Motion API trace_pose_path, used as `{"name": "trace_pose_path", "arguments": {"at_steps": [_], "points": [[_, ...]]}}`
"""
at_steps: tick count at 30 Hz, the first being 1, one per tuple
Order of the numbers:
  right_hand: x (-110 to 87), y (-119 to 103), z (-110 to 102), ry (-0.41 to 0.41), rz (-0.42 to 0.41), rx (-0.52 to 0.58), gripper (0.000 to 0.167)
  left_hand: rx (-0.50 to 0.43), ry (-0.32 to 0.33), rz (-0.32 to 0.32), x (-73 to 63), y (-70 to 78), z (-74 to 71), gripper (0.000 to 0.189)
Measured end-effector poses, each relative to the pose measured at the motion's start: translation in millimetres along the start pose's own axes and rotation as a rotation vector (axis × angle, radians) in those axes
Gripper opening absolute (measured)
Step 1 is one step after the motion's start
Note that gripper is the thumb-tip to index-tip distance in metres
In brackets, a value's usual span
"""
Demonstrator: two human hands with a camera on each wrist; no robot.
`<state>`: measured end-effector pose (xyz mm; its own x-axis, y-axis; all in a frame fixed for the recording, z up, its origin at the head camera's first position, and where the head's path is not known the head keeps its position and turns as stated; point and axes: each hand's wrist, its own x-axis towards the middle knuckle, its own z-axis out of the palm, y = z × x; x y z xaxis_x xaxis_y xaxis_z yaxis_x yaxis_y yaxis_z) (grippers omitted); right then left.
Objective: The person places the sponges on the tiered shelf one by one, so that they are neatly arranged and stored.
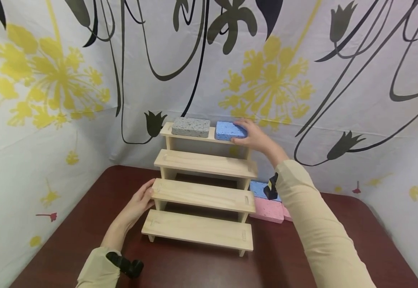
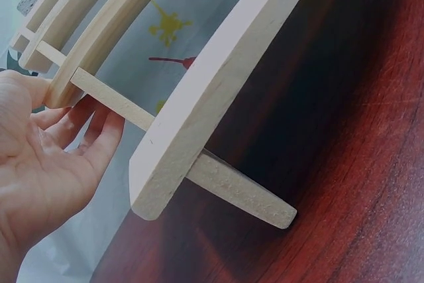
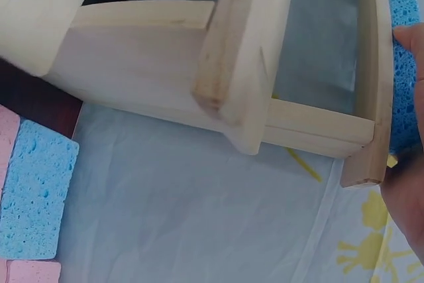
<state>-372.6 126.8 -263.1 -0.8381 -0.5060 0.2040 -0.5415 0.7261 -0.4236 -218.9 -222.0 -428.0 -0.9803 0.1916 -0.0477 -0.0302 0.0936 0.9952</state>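
Note:
A four-tiered wooden step shelf (image 1: 203, 194) stands on the dark red table. My left hand (image 1: 137, 206) grips the left end of its second step from the bottom, thumb at the edge and fingers curled beneath, as the left wrist view shows (image 2: 59, 144). On the top step, toward the right, lies a blue sponge (image 1: 227, 131). My right hand (image 1: 255, 138) holds it by its right end between thumb and fingers. Left of it on the same step is a grey sponge (image 1: 191, 127), a small gap between them. In the right wrist view only part of the hand shows.
Behind the shelf's right side, another blue sponge (image 1: 259, 190) and pink sponges (image 1: 268, 210) lie on the table (image 1: 194, 268). A white cloth (image 1: 202, 92) printed with flowers hangs close behind the shelf and along both sides.

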Motion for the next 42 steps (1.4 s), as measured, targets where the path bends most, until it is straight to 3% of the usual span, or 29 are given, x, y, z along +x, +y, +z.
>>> {"name": "trace_pose_path", "arguments": {"at_steps": [5, 9, 16, 23, 37, 42], "points": [[-5.1, 2, 3, 0.048, -0.012, -0.052, 0.069, -0.006, -0.009, 0.000, 1.6, 0.5, 1.0, 0.055], [-11.1, 1, 6, 0.115, 0.037, -0.084, 0.072, 0.001, -0.011, -0.007, 0.7, 0.2, 0.7, 0.055], [-22.7, -2, 8, 0.198, 0.085, -0.018, 0.077, -0.006, -0.002, 0.001, -0.4, 2.3, -0.1, 0.054], [-36.2, 4, 7, 0.218, 0.118, 0.103, 0.083, 0.002, -0.001, -0.003, -1.2, 3.1, -0.9, 0.054], [-62.4, 17, 14, 0.204, 0.180, 0.105, 0.077, 0.001, -0.001, -0.012, -2.2, 2.2, 0.5, 0.054], [-71.5, 26, 17, 0.243, 0.153, 0.125, 0.077, 0.005, 0.000, -0.008, -1.5, 4.4, 0.9, 0.054]]}}
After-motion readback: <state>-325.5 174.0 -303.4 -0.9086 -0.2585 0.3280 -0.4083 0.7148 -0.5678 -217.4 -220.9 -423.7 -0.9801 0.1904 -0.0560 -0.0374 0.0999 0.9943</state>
